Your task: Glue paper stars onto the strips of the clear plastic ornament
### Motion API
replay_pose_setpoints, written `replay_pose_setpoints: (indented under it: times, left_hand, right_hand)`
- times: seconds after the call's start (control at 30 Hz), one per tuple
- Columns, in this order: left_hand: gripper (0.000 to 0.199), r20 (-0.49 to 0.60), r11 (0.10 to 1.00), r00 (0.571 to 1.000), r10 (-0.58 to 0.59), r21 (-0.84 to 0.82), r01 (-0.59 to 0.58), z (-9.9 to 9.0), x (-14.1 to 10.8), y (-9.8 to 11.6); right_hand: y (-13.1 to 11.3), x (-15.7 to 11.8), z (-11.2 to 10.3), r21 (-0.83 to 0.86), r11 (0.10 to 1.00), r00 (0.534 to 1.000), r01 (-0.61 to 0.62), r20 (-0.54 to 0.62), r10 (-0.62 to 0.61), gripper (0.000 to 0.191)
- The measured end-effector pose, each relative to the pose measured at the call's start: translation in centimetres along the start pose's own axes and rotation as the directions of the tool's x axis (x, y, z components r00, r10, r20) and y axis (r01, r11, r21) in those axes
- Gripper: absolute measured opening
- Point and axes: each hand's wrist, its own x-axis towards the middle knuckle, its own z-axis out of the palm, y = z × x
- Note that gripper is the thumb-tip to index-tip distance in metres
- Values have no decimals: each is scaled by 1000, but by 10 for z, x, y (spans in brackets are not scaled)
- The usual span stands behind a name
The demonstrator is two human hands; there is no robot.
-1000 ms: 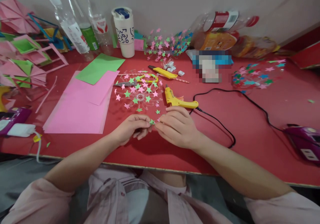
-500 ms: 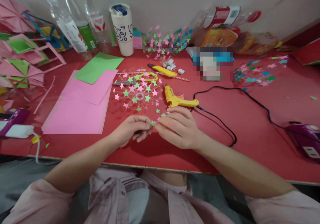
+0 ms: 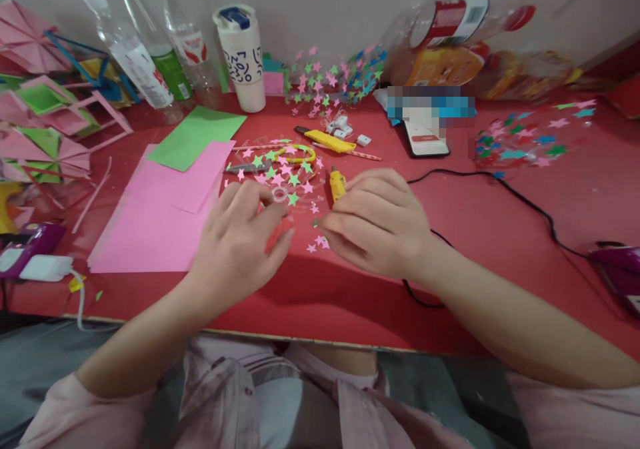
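Observation:
My left hand (image 3: 240, 235) hovers over the near left part of a clear plastic piece with pink and green stars (image 3: 279, 194), thumb and fingers apart; some of the plastic is hidden beneath it. My right hand (image 3: 375, 222) has its fingertips pinched together at a small green star (image 3: 315, 223), which looks blurred. Just beyond those fingers the nozzle end of a yellow glue gun (image 3: 337, 184) shows; the hand covers its handle. Loose pink stars (image 3: 318, 243) lie on the red table between my hands.
Pink paper sheets (image 3: 145, 235) and a green sheet (image 3: 197, 139) lie to the left. Behind are a yellow cutter (image 3: 330, 141), scissors (image 3: 247, 168), a tumbler (image 3: 243, 62), bottles (image 3: 135, 62) and a phone (image 3: 425, 137). A black cord (image 3: 520, 202) runs right. More star-covered plastic (image 3: 535, 139) stands there.
My hands have parted from the green star they held together. The left has moved left and up over the starred plastic; the right has moved up and right, covering the glue gun's handle.

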Motion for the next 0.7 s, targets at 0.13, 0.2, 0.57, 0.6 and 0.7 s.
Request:
replay_pose_setpoints:
  times: [0.13,0.2,0.57,0.6,0.7]
  left_hand:
    - [19,-37,985,999,20,169,-14,18,-3,1]
    - [22,-56,983,998,11,185,0,26,-8,1]
    - [16,-95,989,995,-15,144,29,38,-11,-5]
    - [15,-92,990,996,-16,135,28,39,-11,-6]
    - [14,-80,994,996,-30,103,38,40,-10,-6]
  right_hand:
    - [-3,-5,11,21,999,999,-36,19,35,10]
    - [-4,-10,17,17,999,999,-33,37,33,12]
    - [-5,-12,34,52,998,996,-48,75,44,14]
    - [-5,-12,35,54,997,997,-46,67,42,14]
    - [-5,-12,37,64,996,997,-56,51,53,12]
